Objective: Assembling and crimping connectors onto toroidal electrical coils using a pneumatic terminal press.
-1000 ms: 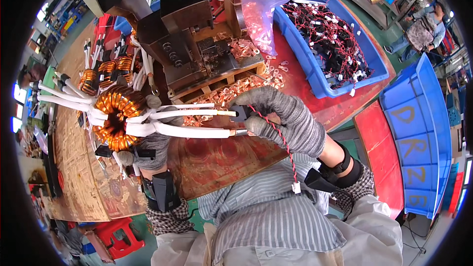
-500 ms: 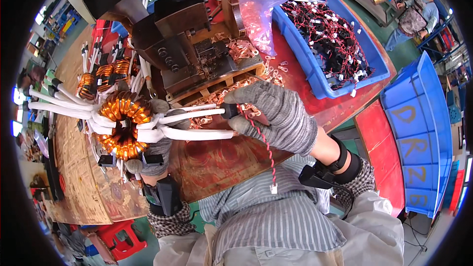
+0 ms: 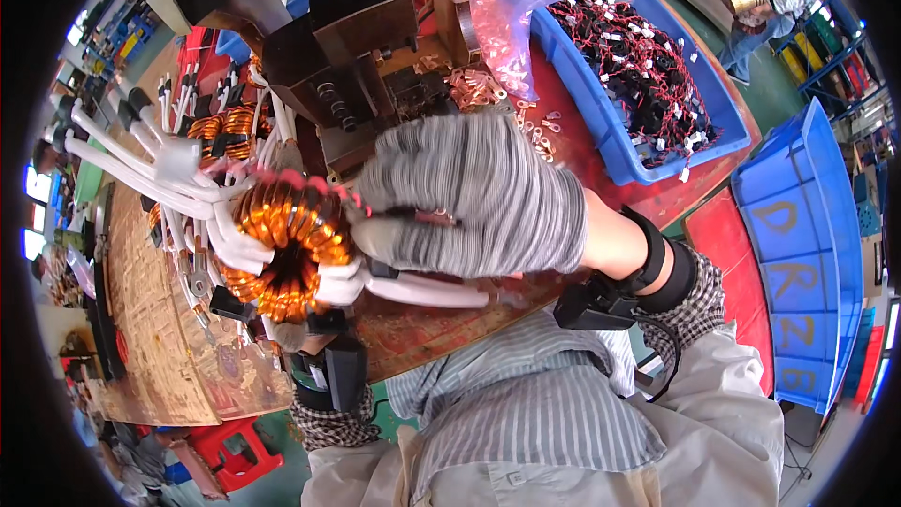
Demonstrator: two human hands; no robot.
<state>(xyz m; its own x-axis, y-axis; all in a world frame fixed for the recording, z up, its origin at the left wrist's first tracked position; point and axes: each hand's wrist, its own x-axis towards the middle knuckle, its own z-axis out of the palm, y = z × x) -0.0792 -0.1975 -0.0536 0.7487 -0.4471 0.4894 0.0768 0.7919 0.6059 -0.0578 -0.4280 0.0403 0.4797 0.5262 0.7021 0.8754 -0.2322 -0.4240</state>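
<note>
Toroidal copper coil [image 3: 324,235], one, above the tabletop [image 3: 413,333]; left hand [image 3: 289,334] mostly hidden, its grip I cannot tell; right hand [image 3: 479,197] pinching twisted red wire [image 3: 293,178], which, I judge, could snag on the windings if pulled tight.

Right hand [image 3: 469,197] gloved, back up, reaching leftward in front of torso [image 3: 535,394]. Fingers [image 3: 413,164] bunched, curved, pointing left; thumb [image 3: 399,242] stretched alongside below, narrow gap between; whether tips meet unclear. Right wrist [image 3: 612,235] bare, roughly straight; right forearm [image 3: 696,286] slanting up from lower right. Left hand [image 3: 284,331] gloved, mostly hidden, grip unseen. Left wrist [image 3: 317,343] just below; left forearm [image 3: 330,421] nearly upright, sleeved.
</note>
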